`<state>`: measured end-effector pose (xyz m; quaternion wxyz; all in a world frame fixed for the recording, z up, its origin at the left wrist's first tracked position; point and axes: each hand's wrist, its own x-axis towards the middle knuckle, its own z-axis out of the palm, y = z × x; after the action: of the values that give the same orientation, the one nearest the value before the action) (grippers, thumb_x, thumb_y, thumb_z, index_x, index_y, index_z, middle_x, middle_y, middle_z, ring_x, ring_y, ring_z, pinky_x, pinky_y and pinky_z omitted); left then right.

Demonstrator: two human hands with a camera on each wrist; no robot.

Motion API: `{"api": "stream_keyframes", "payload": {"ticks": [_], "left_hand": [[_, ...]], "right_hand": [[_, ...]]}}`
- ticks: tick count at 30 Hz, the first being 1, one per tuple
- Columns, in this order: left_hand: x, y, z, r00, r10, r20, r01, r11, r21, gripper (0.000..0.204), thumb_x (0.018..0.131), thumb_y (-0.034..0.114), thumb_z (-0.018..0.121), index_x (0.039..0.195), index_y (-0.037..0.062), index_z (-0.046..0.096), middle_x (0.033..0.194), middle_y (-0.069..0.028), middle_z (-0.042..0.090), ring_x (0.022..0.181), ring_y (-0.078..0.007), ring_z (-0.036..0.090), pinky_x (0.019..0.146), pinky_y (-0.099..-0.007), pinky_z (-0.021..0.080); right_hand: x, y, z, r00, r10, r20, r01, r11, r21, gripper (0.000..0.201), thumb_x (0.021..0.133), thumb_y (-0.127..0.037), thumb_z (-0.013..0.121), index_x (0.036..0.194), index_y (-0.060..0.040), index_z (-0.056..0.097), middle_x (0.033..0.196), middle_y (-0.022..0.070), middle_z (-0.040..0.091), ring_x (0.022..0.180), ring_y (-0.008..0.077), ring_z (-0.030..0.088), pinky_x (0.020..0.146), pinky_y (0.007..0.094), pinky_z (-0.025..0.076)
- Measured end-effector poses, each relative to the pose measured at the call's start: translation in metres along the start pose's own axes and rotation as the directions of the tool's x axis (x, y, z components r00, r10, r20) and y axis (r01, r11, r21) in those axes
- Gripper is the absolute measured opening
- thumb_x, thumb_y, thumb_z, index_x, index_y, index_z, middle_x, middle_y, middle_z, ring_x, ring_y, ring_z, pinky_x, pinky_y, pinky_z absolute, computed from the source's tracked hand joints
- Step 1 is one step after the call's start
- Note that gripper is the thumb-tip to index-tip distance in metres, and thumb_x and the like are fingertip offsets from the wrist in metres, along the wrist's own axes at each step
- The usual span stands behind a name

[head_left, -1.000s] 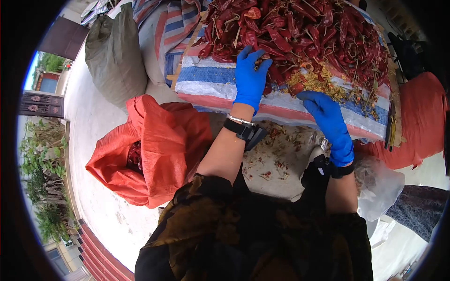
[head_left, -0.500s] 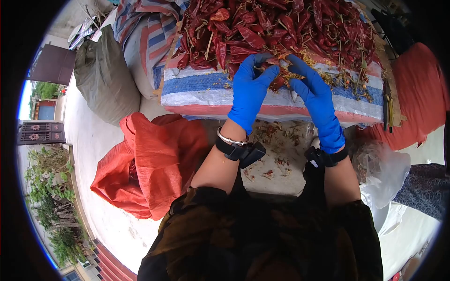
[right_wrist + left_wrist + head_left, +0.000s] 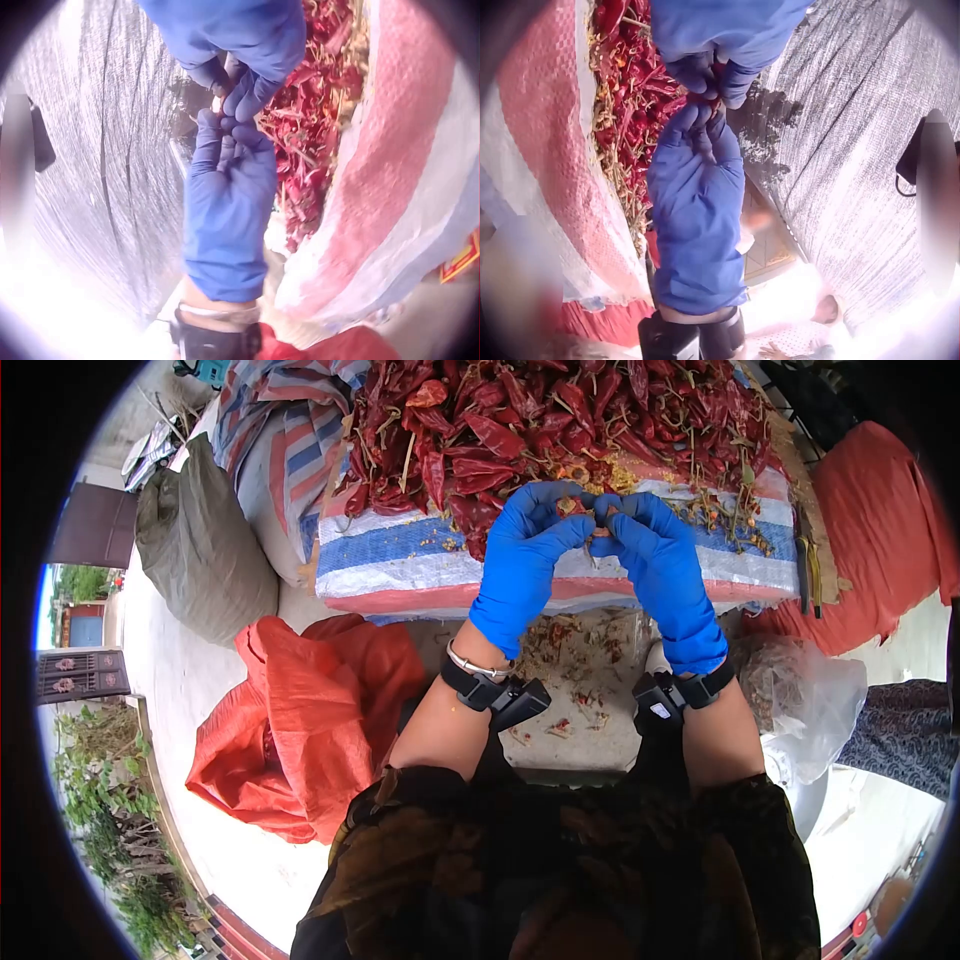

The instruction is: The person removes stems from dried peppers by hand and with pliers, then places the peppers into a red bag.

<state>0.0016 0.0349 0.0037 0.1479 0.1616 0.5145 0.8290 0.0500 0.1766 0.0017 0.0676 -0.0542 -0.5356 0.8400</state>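
Both hands wear blue gloves and meet fingertip to fingertip over the near edge of a striped woven sheet (image 3: 400, 550). My left hand (image 3: 528, 555) pinches a dried red chili pepper (image 3: 572, 508), its torn, orange-red part showing between the fingers. From the other side, my right hand (image 3: 668, 565) pinches the same small piece with thumb and fingertips. A bit of red (image 3: 218, 105) shows between the hands in the right wrist view; fingers cover the rest. Just beyond them lies a heap of dried red chilies (image 3: 560, 420), with loose yellow seeds (image 3: 625, 478) at its front.
An open red sack (image 3: 330, 730) stands on the floor at left, near a full grey-green sack (image 3: 205, 540). Another red sack (image 3: 880, 540) and a clear plastic bag (image 3: 820, 710) are at right. Chili scraps (image 3: 575, 670) litter the floor below the sheet.
The hands were apart, the left at the heap's edge and the right over the seeds. They have come together with a chili between their fingertips and drawn slightly nearer the body.
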Motion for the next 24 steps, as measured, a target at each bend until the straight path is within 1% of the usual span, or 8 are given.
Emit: {"api": "stream_keyframes", "payload": {"ticks": [5, 7, 11, 13, 16, 18, 20, 24], "left_hand": [[-0.002, -0.009, -0.002, 0.999, -0.016, -0.038, 0.004, 0.957, -0.29, 0.024, 0.085, 0.005, 0.053, 0.109, 0.0026, 0.052, 0.098, -0.0089, 0.059, 0.081, -0.0133, 0.056, 0.073, -0.0266, 0.047], [-0.001, -0.01, -0.001, 0.996, -0.079, -0.043, 0.057, 0.927, -0.37, 0.023, 0.088, 0.008, 0.049, 0.111, 0.0031, 0.05, 0.099, -0.0103, 0.059, 0.084, -0.0155, 0.057, 0.075, -0.0276, 0.047], [-0.002, -0.005, -0.001, 0.987, -0.147, -0.06, 0.114, 0.922, -0.371, 0.023, 0.089, 0.004, 0.046, 0.112, 0.0038, 0.047, 0.098, -0.0112, 0.058, 0.085, -0.0174, 0.057, 0.075, -0.0281, 0.048], [-0.001, -0.006, 0.0, 0.99, 0.126, -0.068, -0.113, 0.979, 0.169, 0.025, 0.087, 0.001, 0.047, 0.112, 0.0033, 0.044, 0.097, -0.0116, 0.057, 0.083, -0.0188, 0.058, 0.074, -0.0288, 0.048], [-0.005, -0.017, -0.001, 0.975, 0.201, 0.095, -0.221, 0.833, 0.506, 0.028, 0.087, -0.002, 0.045, 0.114, 0.0, 0.04, 0.101, -0.0106, 0.055, 0.088, -0.0128, 0.054, 0.076, -0.0234, 0.045], [-0.005, -0.025, -0.005, 0.985, 0.078, 0.157, -0.15, 0.838, 0.525, 0.032, 0.086, -0.002, 0.047, 0.116, 0.0004, 0.037, 0.104, -0.0106, 0.054, 0.088, -0.0133, 0.054, 0.075, -0.0233, 0.044], [-0.006, -0.026, -0.002, 0.984, 0.123, 0.126, -0.172, 0.835, 0.524, 0.028, 0.086, 0.0, 0.049, 0.112, -0.0004, 0.043, 0.097, -0.0094, 0.057, 0.084, -0.0124, 0.055, 0.072, -0.0236, 0.045], [-0.009, -0.013, -0.007, 0.98, -0.033, 0.196, -0.095, 0.787, 0.609, 0.022, 0.085, 0.002, 0.052, 0.107, -0.0009, 0.05, 0.089, -0.0081, 0.06, 0.079, -0.0118, 0.056, 0.07, -0.0245, 0.045]], "right_hand": [[-0.005, 0.001, 0.008, 0.993, -0.039, 0.11, 0.051, 0.993, -0.106, 0.009, 0.081, -0.001, 0.057, 0.089, -0.0024, 0.054, 0.09, 0.0067, 0.06, 0.075, 0.0127, 0.058, 0.069, 0.0259, 0.048], [-0.004, 0.004, 0.009, 0.936, -0.247, 0.25, 0.351, 0.714, -0.606, 0.011, 0.079, 0.0, 0.059, 0.088, -0.0025, 0.053, 0.091, 0.0048, 0.059, 0.077, 0.0117, 0.056, 0.071, 0.0254, 0.047], [-0.007, -0.001, 0.011, 0.876, -0.292, 0.385, 0.479, 0.624, -0.617, 0.017, 0.077, -0.001, 0.062, 0.092, -0.0023, 0.053, 0.09, 0.0026, 0.058, 0.078, 0.0096, 0.054, 0.073, 0.0243, 0.045], [-0.005, -0.005, 0.01, 0.953, -0.27, 0.134, 0.299, 0.901, -0.313, 0.023, 0.076, -0.003, 0.064, 0.097, -0.0023, 0.055, 0.091, 0.001, 0.059, 0.079, 0.0085, 0.053, 0.073, 0.0235, 0.045], [0.003, -0.007, 0.007, 0.941, -0.329, 0.074, 0.322, 0.811, -0.489, 0.028, 0.076, -0.004, 0.065, 0.102, -0.0022, 0.055, 0.09, 0.0017, 0.059, 0.077, 0.0082, 0.054, 0.07, 0.0236, 0.045], [0.003, 0.0, 0.007, 0.971, -0.239, 0.0, 0.228, 0.924, -0.309, 0.022, 0.076, -0.004, 0.065, 0.098, -0.0018, 0.058, 0.088, 0.0009, 0.059, 0.073, 0.0079, 0.053, 0.068, 0.0235, 0.044], [0.006, 0.005, -0.001, 0.943, -0.323, 0.082, 0.311, 0.766, -0.563, 0.015, 0.079, -0.008, 0.064, 0.092, -0.0012, 0.061, 0.081, 0.0004, 0.059, 0.071, 0.0086, 0.053, 0.065, 0.0228, 0.043], [0.004, 0.003, -0.001, 0.97, -0.239, -0.033, 0.187, 0.831, -0.524, 0.013, 0.081, -0.015, 0.063, 0.084, -0.003, 0.063, 0.072, -0.0008, 0.056, 0.064, 0.0073, 0.048, 0.058, 0.0208, 0.039]]}}
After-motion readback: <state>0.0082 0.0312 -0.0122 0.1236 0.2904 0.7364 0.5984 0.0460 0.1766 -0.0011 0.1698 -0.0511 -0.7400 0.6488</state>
